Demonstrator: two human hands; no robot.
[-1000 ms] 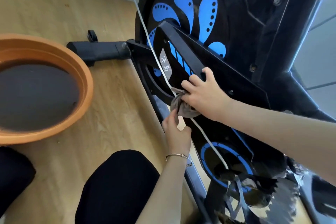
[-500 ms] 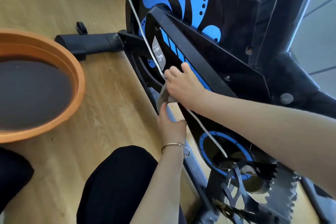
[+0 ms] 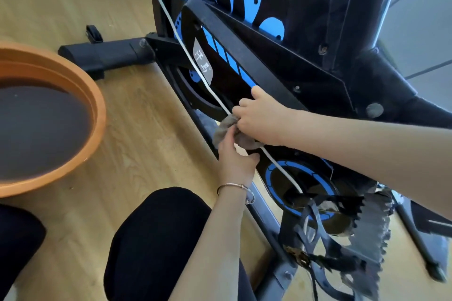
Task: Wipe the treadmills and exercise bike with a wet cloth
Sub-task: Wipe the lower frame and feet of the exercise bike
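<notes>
Our fingers (image 3: 241,105) curl around the grey cloth (image 3: 226,131) at frame centre, right hand (image 3: 260,121) pressing it on the exercise bike (image 3: 281,76), left hand (image 3: 234,159) pinching its lower edge, beside the orange basin (image 3: 94,105) at left.

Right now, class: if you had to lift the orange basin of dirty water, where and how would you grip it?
Probably by the orange basin's flared rim, a hand on each opposite side, fingers curled under the lip from outside. It is wide, round and holds dark water, so a one-sided grip would likely tip it.
</notes>
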